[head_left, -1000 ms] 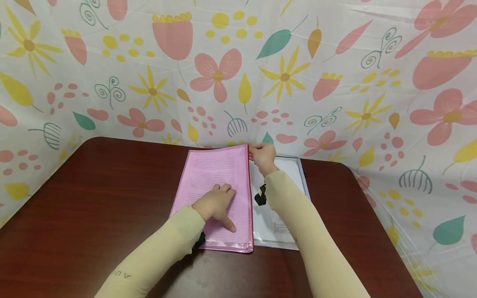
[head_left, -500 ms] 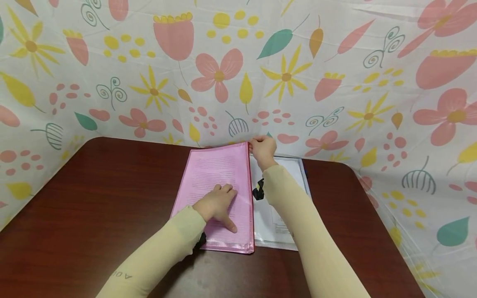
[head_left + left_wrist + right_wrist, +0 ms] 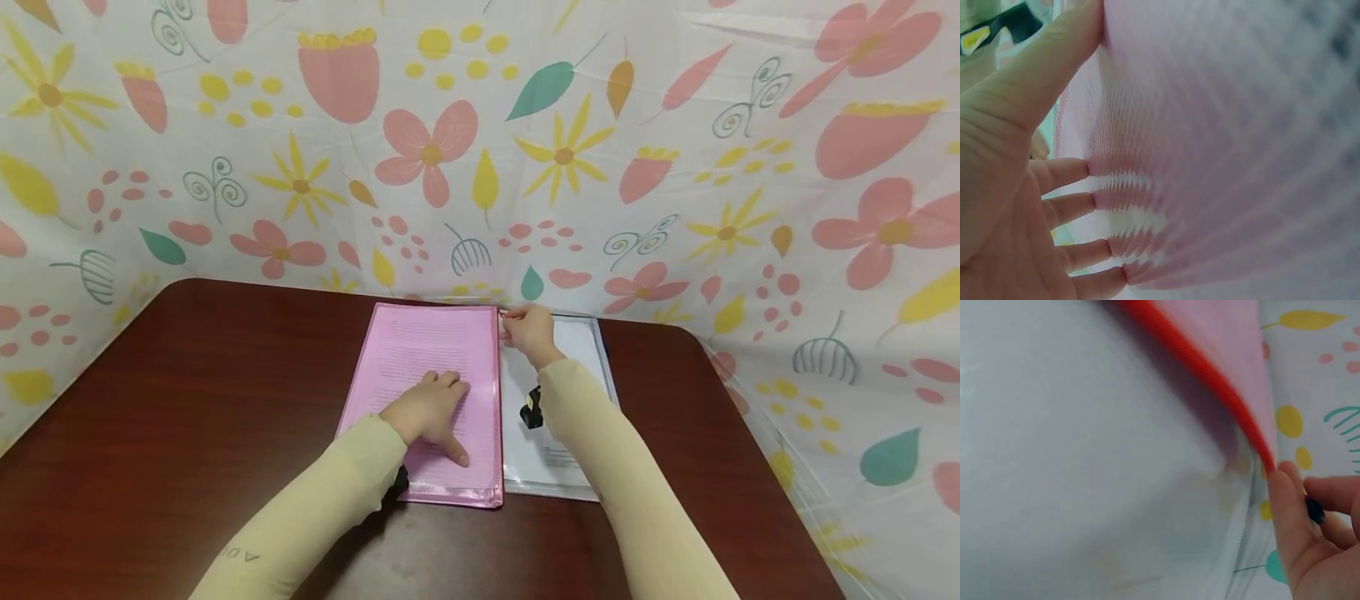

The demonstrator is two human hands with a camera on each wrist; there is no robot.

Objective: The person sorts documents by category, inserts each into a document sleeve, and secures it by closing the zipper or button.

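A pink zip document folder (image 3: 420,350) with a printed sheet inside lies on the table, its red zipper edge (image 3: 1191,359) on the right. Spread over its lower half, my left hand (image 3: 429,410) presses it with fingers straight; the left wrist view shows the fingertips against the ribbed surface. My right hand (image 3: 532,333) pinches the folder's far right corner at the end of the red zipper. A small dark piece (image 3: 1315,511) shows between those fingers; its kind is unclear. Beneath that hand lies a clear white zip folder (image 3: 521,450) with papers, partly hidden by the right arm.
The dark brown wooden table (image 3: 187,417) reaches back to a floral curtain (image 3: 330,225), which hangs right behind the folders. Both wrists wear black camera mounts, and the right one (image 3: 532,408) hangs over the white folder.
My right hand has lowered the pink folder's far right corner, lifted half a second ago, toward the table and moved slightly nearer me. The left hand stays in place on the folder.
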